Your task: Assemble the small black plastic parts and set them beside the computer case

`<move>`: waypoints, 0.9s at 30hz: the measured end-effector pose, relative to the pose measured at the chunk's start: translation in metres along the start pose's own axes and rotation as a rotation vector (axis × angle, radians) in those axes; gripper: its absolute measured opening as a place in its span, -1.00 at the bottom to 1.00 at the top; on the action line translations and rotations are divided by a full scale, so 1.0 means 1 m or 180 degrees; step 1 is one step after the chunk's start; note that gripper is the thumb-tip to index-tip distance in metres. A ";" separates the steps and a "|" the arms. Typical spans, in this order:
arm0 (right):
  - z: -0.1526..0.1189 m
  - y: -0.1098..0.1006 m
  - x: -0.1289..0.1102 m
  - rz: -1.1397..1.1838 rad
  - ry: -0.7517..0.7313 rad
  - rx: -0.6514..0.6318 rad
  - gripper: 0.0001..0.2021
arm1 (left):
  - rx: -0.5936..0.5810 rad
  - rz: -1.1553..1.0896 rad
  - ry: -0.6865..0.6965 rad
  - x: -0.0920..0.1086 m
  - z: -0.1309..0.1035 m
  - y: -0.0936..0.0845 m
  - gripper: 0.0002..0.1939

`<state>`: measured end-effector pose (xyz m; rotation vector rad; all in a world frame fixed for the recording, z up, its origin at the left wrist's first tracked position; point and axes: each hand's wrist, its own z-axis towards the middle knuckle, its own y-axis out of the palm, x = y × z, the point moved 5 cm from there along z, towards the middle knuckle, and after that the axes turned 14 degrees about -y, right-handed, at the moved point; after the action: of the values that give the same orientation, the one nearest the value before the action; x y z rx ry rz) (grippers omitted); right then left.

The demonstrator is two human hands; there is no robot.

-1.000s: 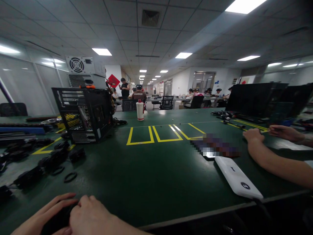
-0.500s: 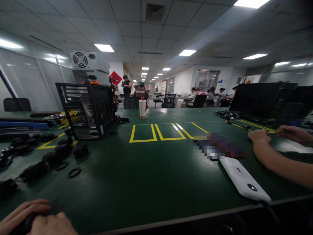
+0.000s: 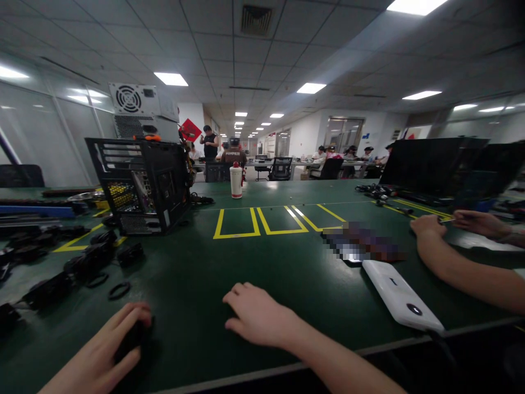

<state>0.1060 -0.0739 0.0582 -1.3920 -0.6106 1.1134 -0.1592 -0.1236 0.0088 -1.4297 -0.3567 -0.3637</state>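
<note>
In the lower left, my left hand (image 3: pixel 109 345) is closed around a small black object (image 3: pixel 133 335); its kind is hard to make out in the grip. My right hand (image 3: pixel 258 317) is over the green tabletop (image 3: pixel 184 284) near the middle of the front. Its thumb is apart from the bent fingers, and nothing shows in it. Left of my left hand lie two black rings (image 3: pixel 119 290) and several black parts (image 3: pixel 88 260), the kind of which I cannot tell.
A black computer case (image 3: pixel 141 186) carries power supplies (image 3: pixel 137 104). Beyond stands a white bottle (image 3: pixel 236 181) with a red top. Yellow tape (image 3: pixel 283 232) marks the table. A white power bank (image 3: pixel 400 293) and a blurred phone-like item lie right, beside another person's hands (image 3: pixel 429 225).
My left hand has moved right and forward with the black object. My right hand has come away from it to the table's middle. The view has shifted slightly.
</note>
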 end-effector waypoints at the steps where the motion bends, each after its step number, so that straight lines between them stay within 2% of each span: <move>1: -0.008 -0.005 0.015 0.0068 0.0097 0.0003 -0.59 | -0.0192 -0.0004 0.0011 0.020 0.012 0.006 -0.70; 4: -0.017 -0.010 0.053 0.0634 0.0242 0.0182 -0.54 | -0.0497 -0.0147 0.0306 0.083 0.048 0.024 -0.64; 6: -0.014 -0.006 0.074 0.1351 0.0397 0.0315 -0.46 | -0.0640 -0.0290 0.0472 0.118 0.073 0.040 -0.58; 9: -0.008 -0.002 0.092 0.2259 0.0425 0.0648 -0.43 | -0.0524 -0.0605 0.0616 0.156 0.109 0.067 -0.44; 11: -0.007 -0.001 0.100 0.2596 0.0443 0.0952 -0.47 | -0.0443 -0.0789 0.0709 0.173 0.127 0.085 -0.41; 14: -0.013 -0.003 0.115 0.2840 0.0688 0.1378 -0.56 | -0.0415 -0.1098 0.0646 0.185 0.144 0.102 -0.35; 16: -0.018 -0.003 0.122 0.2964 0.0774 0.1503 -0.59 | -0.0457 -0.1330 0.0540 0.185 0.150 0.106 -0.31; 20: -0.023 -0.003 0.132 0.3069 0.0963 0.1566 -0.59 | -0.0779 -0.1770 0.0384 0.176 0.154 0.103 -0.28; 24: -0.022 -0.001 0.141 0.3178 0.1141 0.1809 -0.60 | -0.1340 -0.2111 0.0374 0.168 0.155 0.103 -0.40; 27: -0.019 0.004 0.148 0.3279 0.0982 0.1867 -0.58 | -0.1311 -0.2166 0.0428 0.167 0.156 0.103 -0.43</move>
<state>0.1818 0.0463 0.0130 -1.2917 0.7190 1.6323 0.0328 0.0375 0.0095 -1.6427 -0.6858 -1.1320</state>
